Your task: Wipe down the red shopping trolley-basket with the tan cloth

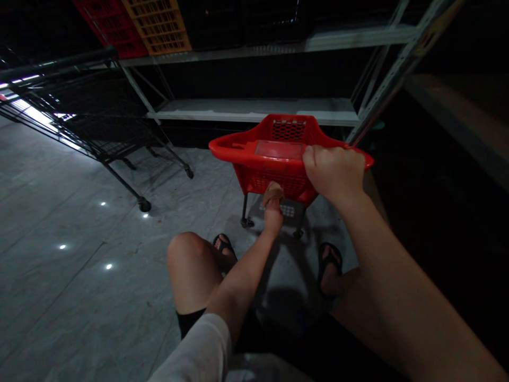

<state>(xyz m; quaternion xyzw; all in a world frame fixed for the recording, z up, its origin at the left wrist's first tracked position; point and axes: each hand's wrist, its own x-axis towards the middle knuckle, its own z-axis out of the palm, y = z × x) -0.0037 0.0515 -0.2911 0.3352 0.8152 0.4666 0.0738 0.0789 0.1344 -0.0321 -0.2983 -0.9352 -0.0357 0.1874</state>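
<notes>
A small red shopping cart (254, 178) with a perforated plastic basket stands on dark legs with casters, right in front of me. My right hand (336, 172) is wrapped over the cart's near rim, on its right part. Lower down, my left hand (273, 215) grips a crumpled brown cloth (273, 194) close against the basket's near wall. Whether the cloth touches the wall, I cannot tell. A clear panel (278, 150) is set in the handle area beside my right hand.
A metal shelf rack (254, 115) stands behind the cart, with a red crate (115, 26) and a yellow crate (159, 26) on its upper shelf. To the left is a large wire shopping cart (107, 154) on wheels. My sandalled feet flank the red cart on the grey tiled floor (79, 297).
</notes>
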